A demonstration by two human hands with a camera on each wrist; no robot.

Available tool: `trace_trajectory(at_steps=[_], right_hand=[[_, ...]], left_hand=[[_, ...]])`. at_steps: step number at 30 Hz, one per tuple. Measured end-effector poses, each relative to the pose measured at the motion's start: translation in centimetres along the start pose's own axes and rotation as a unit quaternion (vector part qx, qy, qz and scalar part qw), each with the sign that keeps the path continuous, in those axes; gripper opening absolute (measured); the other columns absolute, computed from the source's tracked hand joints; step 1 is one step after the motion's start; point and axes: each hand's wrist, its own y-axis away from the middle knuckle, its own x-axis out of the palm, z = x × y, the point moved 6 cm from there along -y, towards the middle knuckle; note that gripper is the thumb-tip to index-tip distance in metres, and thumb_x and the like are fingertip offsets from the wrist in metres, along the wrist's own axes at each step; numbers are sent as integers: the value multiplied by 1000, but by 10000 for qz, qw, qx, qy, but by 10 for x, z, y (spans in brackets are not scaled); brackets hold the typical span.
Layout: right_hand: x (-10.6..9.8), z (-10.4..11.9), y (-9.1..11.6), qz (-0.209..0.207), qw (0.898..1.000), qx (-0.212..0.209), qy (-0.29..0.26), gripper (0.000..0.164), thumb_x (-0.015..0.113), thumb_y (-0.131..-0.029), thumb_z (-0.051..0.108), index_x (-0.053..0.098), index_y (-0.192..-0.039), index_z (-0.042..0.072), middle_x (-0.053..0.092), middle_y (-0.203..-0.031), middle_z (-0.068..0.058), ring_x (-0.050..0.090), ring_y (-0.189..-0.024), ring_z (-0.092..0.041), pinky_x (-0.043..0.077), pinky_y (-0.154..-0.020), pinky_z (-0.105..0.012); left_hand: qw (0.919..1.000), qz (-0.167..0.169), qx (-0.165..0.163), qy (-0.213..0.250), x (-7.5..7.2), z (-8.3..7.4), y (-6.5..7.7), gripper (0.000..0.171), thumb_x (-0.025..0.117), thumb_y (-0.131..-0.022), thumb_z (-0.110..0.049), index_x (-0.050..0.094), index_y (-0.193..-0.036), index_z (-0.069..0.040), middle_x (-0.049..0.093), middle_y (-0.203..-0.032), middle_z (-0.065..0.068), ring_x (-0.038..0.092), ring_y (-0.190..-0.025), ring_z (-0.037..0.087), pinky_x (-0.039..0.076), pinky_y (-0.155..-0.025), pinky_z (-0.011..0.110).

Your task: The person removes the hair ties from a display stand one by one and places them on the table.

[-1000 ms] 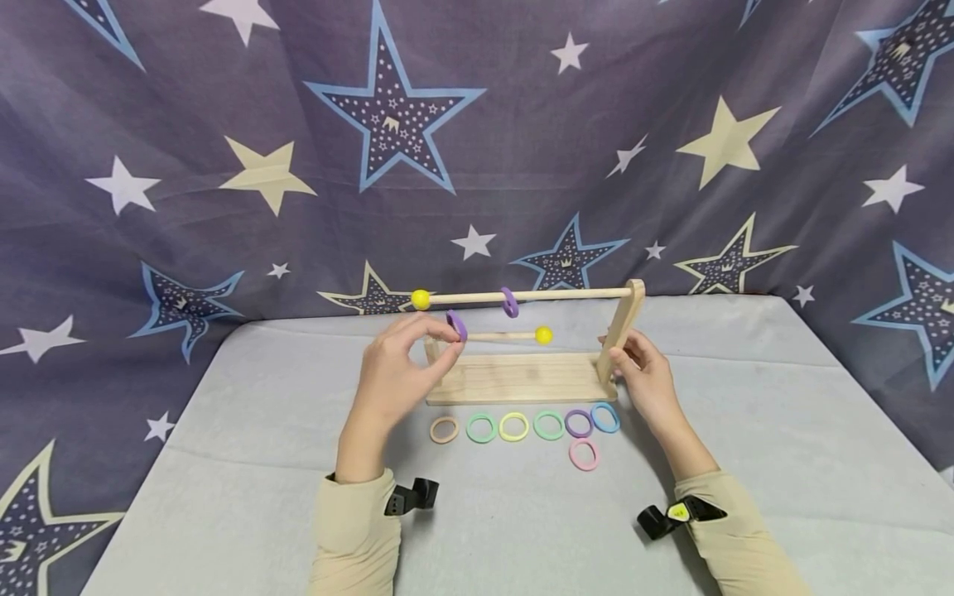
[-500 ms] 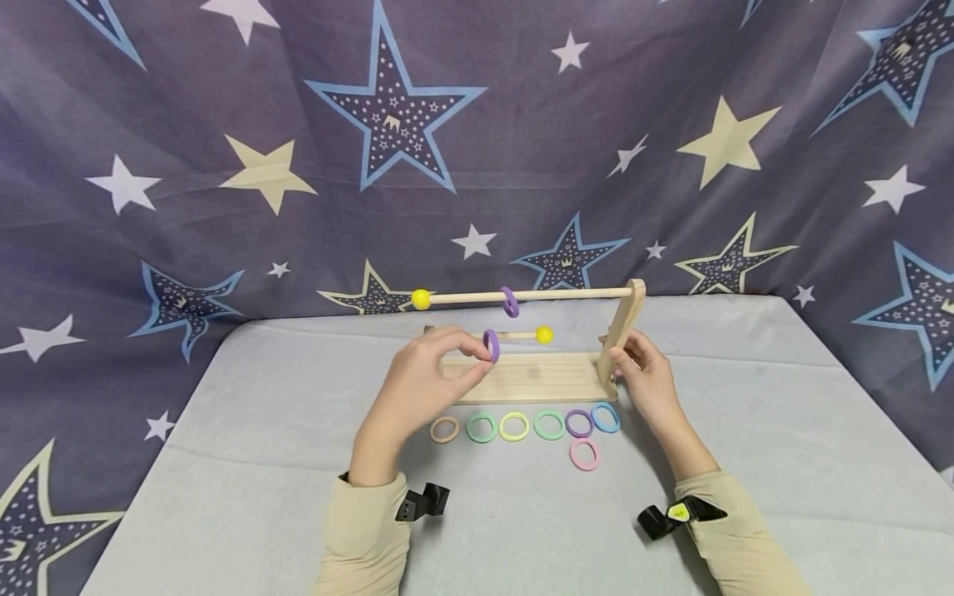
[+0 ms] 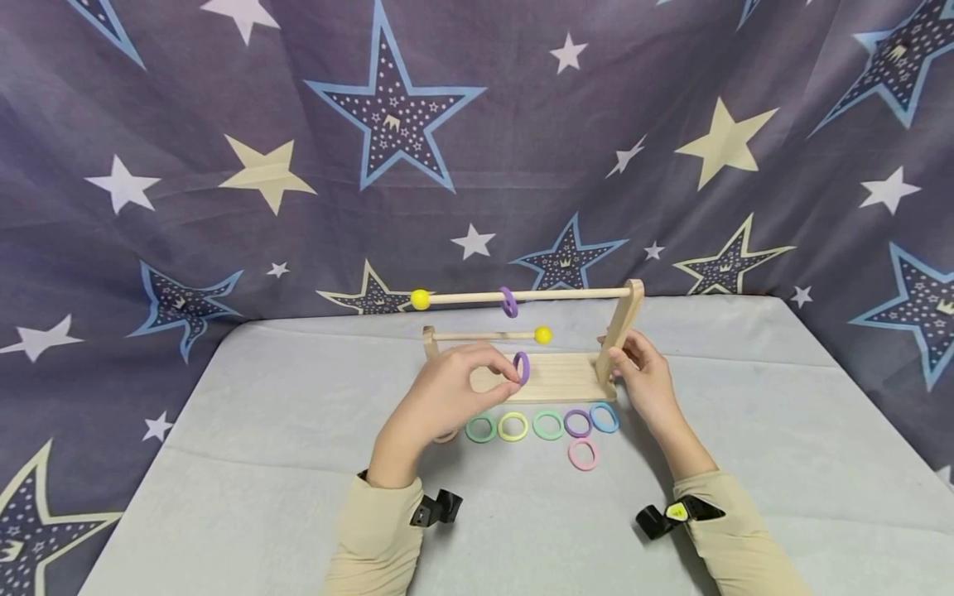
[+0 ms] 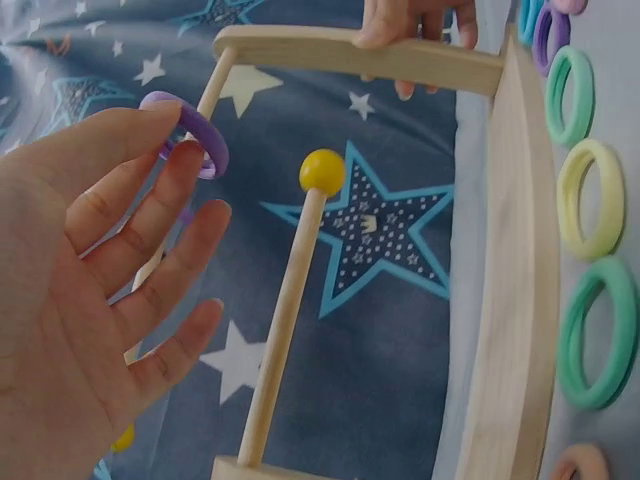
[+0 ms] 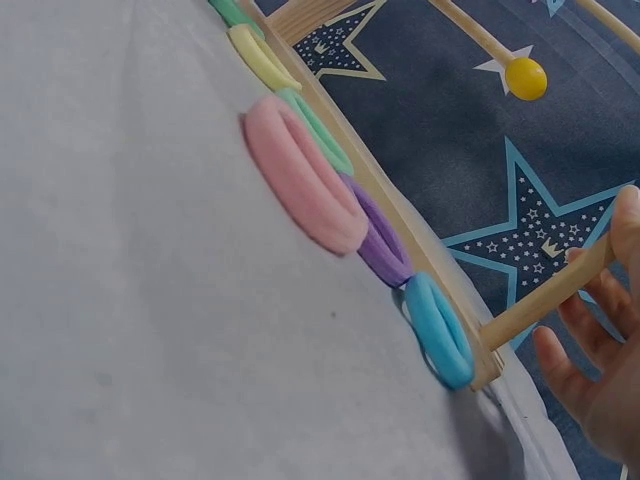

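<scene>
My left hand (image 3: 450, 382) pinches a purple ring (image 4: 208, 135) by its edge between thumb and fingertips, in front of the wooden stand (image 3: 562, 389) and below its lower rod (image 3: 484, 336). The other left fingers spread loosely, as the left wrist view shows. On the right, my right hand (image 3: 647, 372) holds the stand's tall upright (image 3: 624, 319), thumb in front and fingers behind. A second purple ring (image 3: 512, 308) hangs around the upper rod (image 3: 574, 294), near its middle. Each rod ends in a yellow ball.
In front of the stand lie several rings: blue (image 5: 440, 330), purple (image 5: 380, 235), green (image 4: 575, 335), yellow (image 4: 611, 200), another green and a beige one (image 4: 580, 463) partly behind my left hand. A pink ring (image 5: 300, 175) lies nearer. A star-patterned cloth (image 3: 477, 149) hangs behind.
My left hand has carried the purple ring rightward and down, from the lower rod's left part to in front of the base. The right hand stays on the upright.
</scene>
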Motion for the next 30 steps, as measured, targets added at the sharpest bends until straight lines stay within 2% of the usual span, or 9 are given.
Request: trace_trajectory(at_steps=[6,9,13,17,24,30], right_hand=[[0,0,-1,19,10000,9,-71,40,58,-101,18,53,-131,-8,62,-123,-25,59,-101,-4,53,-77,-22],[0,0,-1,32,10000,-5,-50,38,57,-101,17,54,-130,-8,62,-123,-26,59,-101,-4,53,-77,-22],[0,-1,-1,23,10000,-8,-74,37,58,-101,17,55,-130,-5,62,-123,-26,59,-102,-3,54,-78,-23],[-1,-2,-1,23,10000,-4,-32,40,59,-100,18,55,-132,-4,63,-124,-24,58,-104,-2,53,-79,-22],[-1,-2,-1,15,10000,-53,31,41,58,-100,19,54,-134,-4,63,-124,-24,57,-105,-3,54,-79,-22],[-1,-3,-1,28,10000,24,-28,40,58,-100,18,54,-133,-4,63,-125,-24,58,-104,-3,54,-79,-23]], left_hand=[[9993,343,15,-119,12,-3,-2,6,77,-88,-22,75,-91,-26,68,-93,-15,64,-95,8,50,-86,30],[9985,519,-93,-143,17,-2,-2,6,77,-88,-23,75,-91,-27,69,-92,-16,65,-94,8,51,-83,30],[9954,902,-268,-168,26,0,-2,6,76,-88,-24,76,-92,-28,69,-92,-18,65,-93,8,50,-80,28],[9915,1249,-244,-273,37,0,-2,7,77,-87,-21,76,-92,-26,70,-91,-19,64,-95,7,49,-82,27],[9859,1636,-315,-168,54,7,-3,6,76,-87,-19,75,-89,-25,69,-90,-18,64,-91,11,49,-80,27],[9809,1890,-452,-131,67,12,-2,5,77,-87,-22,75,-86,-27,68,-91,-20,64,-93,8,49,-82,26]])
